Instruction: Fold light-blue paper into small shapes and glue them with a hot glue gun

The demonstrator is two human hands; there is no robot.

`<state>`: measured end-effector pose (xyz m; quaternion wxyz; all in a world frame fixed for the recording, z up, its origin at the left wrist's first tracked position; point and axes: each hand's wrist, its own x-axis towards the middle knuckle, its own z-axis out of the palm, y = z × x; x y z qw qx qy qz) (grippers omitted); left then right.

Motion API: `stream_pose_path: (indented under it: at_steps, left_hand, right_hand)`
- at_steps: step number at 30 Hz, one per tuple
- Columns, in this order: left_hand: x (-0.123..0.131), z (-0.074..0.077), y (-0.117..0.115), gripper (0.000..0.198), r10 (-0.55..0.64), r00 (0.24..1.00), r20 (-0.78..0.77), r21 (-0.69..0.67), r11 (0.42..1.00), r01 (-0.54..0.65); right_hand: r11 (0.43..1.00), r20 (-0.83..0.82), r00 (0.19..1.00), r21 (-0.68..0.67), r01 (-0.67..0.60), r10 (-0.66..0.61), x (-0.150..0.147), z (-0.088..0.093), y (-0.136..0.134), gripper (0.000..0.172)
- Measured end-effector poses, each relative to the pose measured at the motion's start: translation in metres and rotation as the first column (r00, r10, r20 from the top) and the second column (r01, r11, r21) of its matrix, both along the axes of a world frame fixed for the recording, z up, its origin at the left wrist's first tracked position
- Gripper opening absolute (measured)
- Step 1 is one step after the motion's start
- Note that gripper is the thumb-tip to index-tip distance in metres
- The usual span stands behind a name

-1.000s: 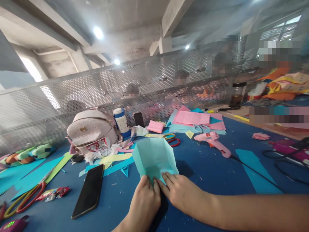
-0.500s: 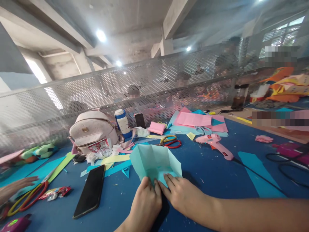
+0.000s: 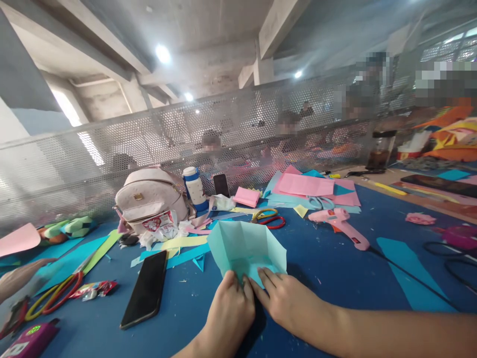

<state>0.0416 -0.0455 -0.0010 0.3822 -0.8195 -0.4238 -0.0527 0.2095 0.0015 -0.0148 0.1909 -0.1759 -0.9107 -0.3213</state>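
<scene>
A light blue sheet of paper (image 3: 248,243), creased into several panels, stands partly upright in front of me on the blue table. My left hand (image 3: 233,308) pinches its near edge, fingers curled and thumb on top. Close beside it, my right hand (image 3: 281,296) presses the same edge with its fingers folded over the paper. The fingertips of both hands nearly meet, and the paper under them is partly hidden. Just beyond the sheet lie red and yellow scissors (image 3: 269,219).
A black phone (image 3: 145,288) lies to the left, a pink glue gun (image 3: 341,223) with its cord to the right. Behind are a pale backpack (image 3: 151,194), a bottle (image 3: 194,189) and pink paper (image 3: 305,185). At far left, another person's hand (image 3: 22,278) rests near more scissors (image 3: 55,298).
The view has turned slightly left, so everything sits further right. My hands keep their hold on the paper. At far left, the other person's hand has shifted, and pink paper there is raised.
</scene>
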Motion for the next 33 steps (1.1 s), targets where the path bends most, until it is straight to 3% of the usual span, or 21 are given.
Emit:
stream_pose_path:
  at_steps: [9,18,27,33]
  left_hand:
    - [0.0,0.003,0.001,0.025,0.004,1.0,0.001,0.015,1.0,-0.004]
    - [0.0,0.002,0.0,0.02,0.033,0.999,-0.004,0.008,0.999,-0.033]
    - [0.016,0.009,-0.003,0.013,-0.111,0.992,-0.061,-0.025,0.994,0.11]
    - [0.014,0.005,0.003,0.021,-0.126,0.991,0.047,0.033,0.992,0.124]
  right_hand:
    - [1.0,-0.045,0.999,0.004,-0.013,0.013,-0.001,0.001,0.001,0.039]
    - [0.992,-0.013,0.995,0.065,0.104,-0.103,0.0,-0.014,-0.001,0.042]
    - [0.994,0.086,0.991,0.003,0.106,-0.106,-0.006,0.001,0.001,0.027]
    - [1.0,0.001,1.0,0.008,0.024,-0.024,-0.003,-0.001,0.004,0.036]
